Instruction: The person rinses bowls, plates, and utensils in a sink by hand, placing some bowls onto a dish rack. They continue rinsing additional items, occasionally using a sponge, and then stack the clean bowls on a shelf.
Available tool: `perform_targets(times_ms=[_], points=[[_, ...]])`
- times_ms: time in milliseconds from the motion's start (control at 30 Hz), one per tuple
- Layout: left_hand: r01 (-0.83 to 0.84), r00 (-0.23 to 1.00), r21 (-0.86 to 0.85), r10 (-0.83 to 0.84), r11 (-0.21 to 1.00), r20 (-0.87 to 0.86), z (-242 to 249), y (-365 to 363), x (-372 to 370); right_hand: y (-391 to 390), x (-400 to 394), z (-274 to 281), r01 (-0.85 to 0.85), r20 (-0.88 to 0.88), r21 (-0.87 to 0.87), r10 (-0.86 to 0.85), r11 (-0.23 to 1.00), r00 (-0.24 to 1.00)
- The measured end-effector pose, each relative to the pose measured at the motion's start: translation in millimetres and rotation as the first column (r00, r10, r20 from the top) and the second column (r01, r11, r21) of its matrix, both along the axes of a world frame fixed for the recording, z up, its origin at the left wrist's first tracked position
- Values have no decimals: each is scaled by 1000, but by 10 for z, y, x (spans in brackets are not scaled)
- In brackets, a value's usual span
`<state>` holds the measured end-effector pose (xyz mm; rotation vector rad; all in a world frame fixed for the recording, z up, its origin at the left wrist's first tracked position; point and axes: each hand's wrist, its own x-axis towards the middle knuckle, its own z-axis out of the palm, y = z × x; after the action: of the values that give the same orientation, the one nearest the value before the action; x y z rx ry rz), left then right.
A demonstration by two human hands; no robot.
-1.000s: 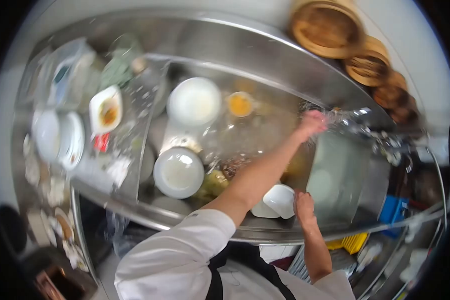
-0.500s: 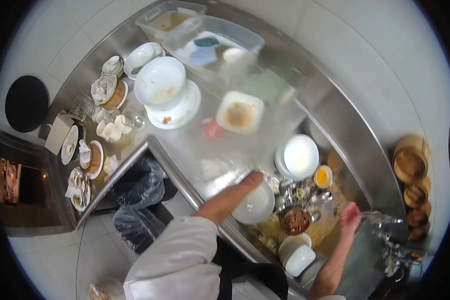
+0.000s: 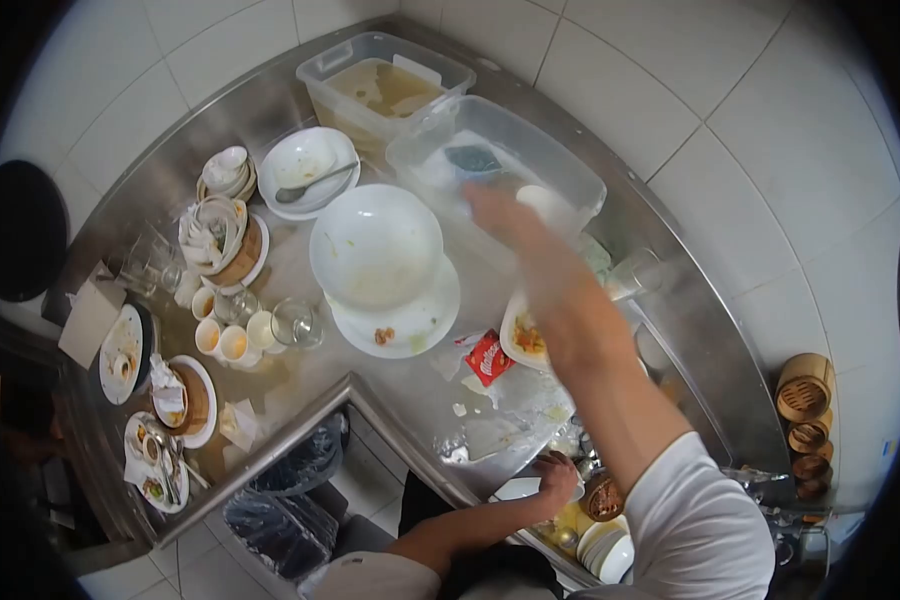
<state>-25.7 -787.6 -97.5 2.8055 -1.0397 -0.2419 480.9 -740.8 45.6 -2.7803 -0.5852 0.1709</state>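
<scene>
My left hand [image 3: 558, 478] grips the edge of a white bowl [image 3: 515, 489] over the sink, at the near edge of the steel counter. Most of that bowl lies behind my wrist. My right arm stretches far forward across the counter. At its end my right hand [image 3: 500, 215], blurred by motion, is over the near side of a clear plastic tub [image 3: 570, 165]. A dark green scouring pad [image 3: 473, 160] lies in the tub just beyond the fingers. A white round thing [image 3: 542, 202] is in there too. Whether my right fingers hold something is not visible.
Stacked white dishes [image 3: 375, 245] stand mid-counter, beside a red wrapper [image 3: 488, 358]. Cups [image 3: 233, 345], glasses [image 3: 295, 322] and soiled plates crowd the left. A second tub [image 3: 385, 90] holds murky liquid. Bamboo steamers [image 3: 805, 388] sit at the right; bin bags [image 3: 285, 520] hang below.
My right hand has gone from the sink's right side forward and left to the tub. My left hand stays at the white bowl. The view has shifted toward the left and back of the counter.
</scene>
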Motion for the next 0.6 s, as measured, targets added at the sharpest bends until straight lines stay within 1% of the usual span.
perform_targets(times_ms=[33, 67, 100, 133, 167, 200, 233, 300, 333, 367, 400, 433, 467, 500, 533, 567, 600], points=[[-57, 998, -35, 58, 998, 18, -283, -30, 42, 76, -16, 90, 82, -59, 81, -78, 993, 995], [3, 1000, -127, -5, 992, -15, -834, -157, 2, 152, -187, 441, 200, -161, 216, -167, 956, 973], [-10, 953, -10, 7, 1000, -304, -10, 113, 342, 146, -448, 789, 333, -283, 344, -241, 878, 928], [33, 978, -8, -34, 999, -204, 111, 159, 383, 19, -748, 1086, 418, -347, 456, -276, 785, 896], [0, 1000, -22, 0, 1000, -22, 225, 202, 391, -149, -1147, 1387, 473, -388, 552, -290, 687, 875], [103, 961, -1, -100, 995, -257, 363, 182, 472, -470, -1671, 1519, 507, -396, 614, -319, 605, 861], [123, 956, -28, -126, 992, -265, 419, 148, 474, -798, -2189, 1647, 530, -403, 673, -345, 516, 848], [175, 974, -40, -179, 984, -140, 828, 193, 596, -1568, -3400, 1388, 708, -553, 633, -456, 314, 697], [170, 929, -130, -203, 977, -309, 980, 170, 708, -1980, -4041, 1166, 848, -666, 492, -541, 198, 513], [115, 909, -236, -198, 965, -368, 1241, 182, 766, -2607, -4727, 627, 905, -724, 389, -551, 173, 416], [69, 876, -303, -203, 950, -438, 1318, 116, 803, -3141, -5302, 331, 953, -808, 303, -525, 15, 266], [28, 865, -466, -254, 885, -432, 1134, -10, 758, -3668, -5872, 43, 967, -869, 207, -483, -151, 110], [-34, 824, -540, -282, 841, -491, 1031, -145, 706, -3956, -6285, -90, 905, -890, 242, -451, -349, 64], [-99, 778, -609, -320, 787, -540, 948, -327, 668, -4126, -6538, -335, 693, -846, 431, -527, -578, 87], [-155, 764, -616, -302, 772, -570, 841, -529, 573, -4302, -6763, -574, 394, -790, 582, -609, -711, 69], [-213, 742, -609, -280, 764, -609, 748, -686, 424, -4344, -7001, -738, 51, -740, 672, -673, -739, 7], [-417, 601, -516, -199, 749, -774, 725, -881, 248, -4117, -6985, -748, 244, -664, 712, -744, -659, -74]])
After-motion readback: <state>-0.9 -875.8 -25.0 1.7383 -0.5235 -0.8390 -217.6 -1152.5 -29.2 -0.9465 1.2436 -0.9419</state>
